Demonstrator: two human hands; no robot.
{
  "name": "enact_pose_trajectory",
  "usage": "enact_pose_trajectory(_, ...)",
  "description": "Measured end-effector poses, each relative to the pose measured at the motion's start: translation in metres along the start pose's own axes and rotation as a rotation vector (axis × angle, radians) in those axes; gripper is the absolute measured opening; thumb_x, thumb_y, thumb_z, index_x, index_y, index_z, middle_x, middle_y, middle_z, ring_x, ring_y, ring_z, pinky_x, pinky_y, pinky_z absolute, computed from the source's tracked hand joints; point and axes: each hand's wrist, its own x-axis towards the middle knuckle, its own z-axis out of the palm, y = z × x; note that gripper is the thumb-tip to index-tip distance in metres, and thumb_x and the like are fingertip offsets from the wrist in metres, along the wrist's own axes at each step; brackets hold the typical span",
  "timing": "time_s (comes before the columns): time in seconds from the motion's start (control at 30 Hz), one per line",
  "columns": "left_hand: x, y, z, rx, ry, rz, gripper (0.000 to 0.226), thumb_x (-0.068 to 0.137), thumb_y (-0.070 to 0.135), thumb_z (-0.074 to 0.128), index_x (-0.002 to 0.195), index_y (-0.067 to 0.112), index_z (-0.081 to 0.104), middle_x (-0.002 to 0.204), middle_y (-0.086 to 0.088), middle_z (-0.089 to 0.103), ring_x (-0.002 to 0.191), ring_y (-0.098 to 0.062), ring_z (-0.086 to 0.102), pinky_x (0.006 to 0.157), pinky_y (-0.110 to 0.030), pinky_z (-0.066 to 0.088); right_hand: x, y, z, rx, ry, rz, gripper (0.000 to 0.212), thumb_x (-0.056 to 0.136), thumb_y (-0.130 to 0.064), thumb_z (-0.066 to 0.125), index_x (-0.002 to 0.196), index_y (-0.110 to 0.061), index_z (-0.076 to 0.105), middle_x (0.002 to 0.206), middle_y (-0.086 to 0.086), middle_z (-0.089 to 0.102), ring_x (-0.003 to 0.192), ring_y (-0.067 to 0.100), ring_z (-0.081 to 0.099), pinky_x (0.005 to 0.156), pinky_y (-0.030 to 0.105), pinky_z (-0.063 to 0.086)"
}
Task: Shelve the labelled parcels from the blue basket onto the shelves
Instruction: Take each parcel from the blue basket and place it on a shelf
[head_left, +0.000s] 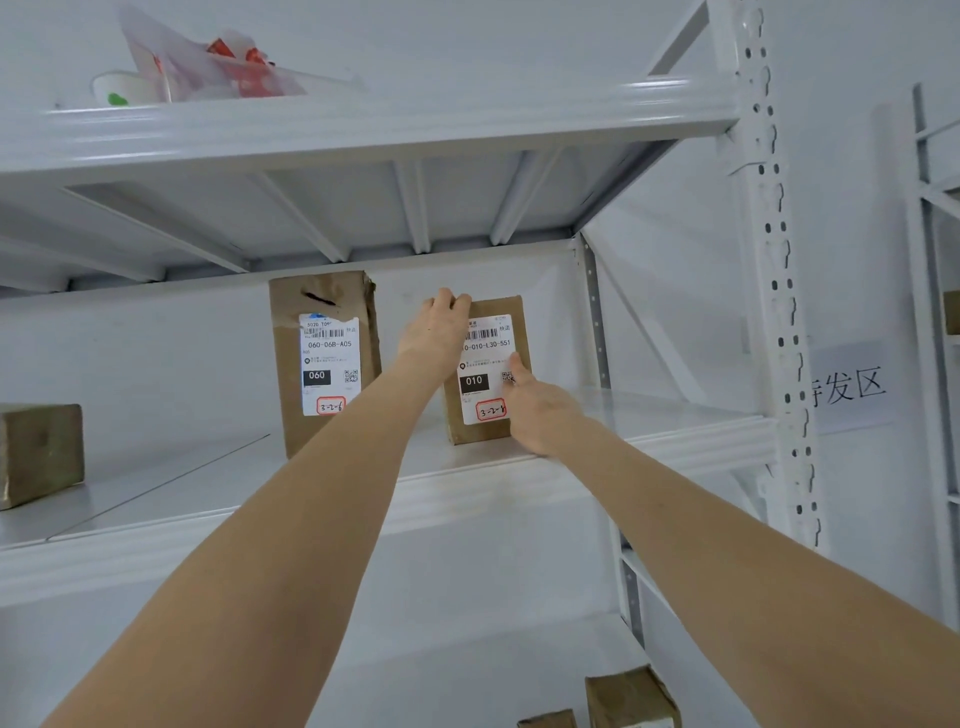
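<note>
I have the parcel marked 010 (488, 358) in both hands. My left hand (434, 332) is hooked over its top left corner with the fingers curled onto the upper edge. My right hand (540, 410) clasps its lower right side, thumb laid on the front by the printed code, and the other fingers go out of sight round the right edge. The parcel stands upright on the middle shelf (675, 421), near the front lip, label (483, 374) facing me. It sits to the right of the taller parcel marked 060 (324, 358), with a clear gap between them. As I judge it, the step is to settle it squarely and let go. To do that well I want the base flat on the shelf before I loosen either hand, since the box is narrow and could tip back or forward. I would press lightly down with the left hand while the right nudges the bottom edge straight, so the front lines up with its neighbour and the red handwritten code (491, 410) stays readable. Then I would free the right hand first and the top hand last, pulling straight back so my forearm does not brush the 060 parcel. The blue basket is not in view.
</note>
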Motion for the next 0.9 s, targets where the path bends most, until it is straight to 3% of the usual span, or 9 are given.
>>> enact_pose_trajectory(0.07,0.002,-0.002,0.004,-0.003,-0.008,-0.012,0.066,0.084,-0.004,0.058,0.141,0.011,0.029,0.135,-0.013,0.033,0.12,-0.028,0.041,0.092,-0.037,0.045,0.004,0.0,0.002,0.013,0.004,-0.005,0.054,0.096,-0.006,0.041,0.147,-0.002,0.024,0.158,0.014,0.001,0.137,0.037,0.031,0.107,0.045,0.033)
enact_pose_trajectory(0.17,0.006,-0.005,0.01,0.0,-0.007,-0.02,0.066,0.083,-0.003,0.059,0.14,0.013,0.029,0.132,-0.013,0.032,0.116,-0.028,0.044,0.086,-0.036,0.047,0.009,0.001,0.006,-0.031,-0.001,-0.006,0.052,0.096,-0.005,0.036,0.147,-0.005,0.025,0.16,0.009,-0.005,0.126,0.031,0.045,0.101,0.042,0.039)
enact_pose_trajectory(0.37,0.014,-0.013,0.024,-0.018,0.0,-0.009,0.07,0.082,-0.004,0.06,0.141,0.013,0.028,0.133,-0.012,0.032,0.117,-0.026,0.043,0.088,-0.036,0.047,0.025,0.0,0.013,-0.039,0.002,0.021,0.056,0.095,-0.005,0.034,0.149,-0.006,0.02,0.161,0.005,-0.006,0.114,0.032,0.053,0.095,0.04,0.043)
enact_pose_trajectory(0.67,0.023,-0.019,0.033,0.132,0.061,0.039,0.067,0.082,0.002,0.062,0.141,0.012,0.031,0.134,-0.011,0.038,0.126,-0.027,0.036,0.096,-0.036,0.041,0.035,0.003,0.013,-0.033,0.123,0.054,0.049,0.089,-0.001,0.048,0.137,-0.005,0.037,0.158,0.004,0.004,0.12,0.025,0.046,0.092,0.038,0.044)
enact_pose_trajectory(0.8,0.025,-0.019,0.034,0.125,0.045,-0.012,0.066,0.083,0.003,0.064,0.139,0.015,0.032,0.133,-0.008,0.038,0.124,-0.026,0.035,0.083,-0.033,0.046,0.041,0.0,0.014,-0.066,0.091,0.048,0.051,0.092,-0.003,0.046,0.141,-0.007,0.033,0.16,0.004,-0.004,0.115,0.027,0.051,0.086,0.036,0.044)
enact_pose_trajectory(0.9,0.026,-0.02,0.036,0.114,0.033,-0.017,0.066,0.082,0.002,0.064,0.139,0.015,0.032,0.133,-0.008,0.037,0.123,-0.026,0.035,0.082,-0.033,0.047,0.046,-0.001,0.017,-0.079,0.08,0.048,0.05,0.092,-0.005,0.044,0.141,-0.007,0.033,0.16,0.005,-0.005,0.117,0.029,0.05,0.084,0.036,0.043)
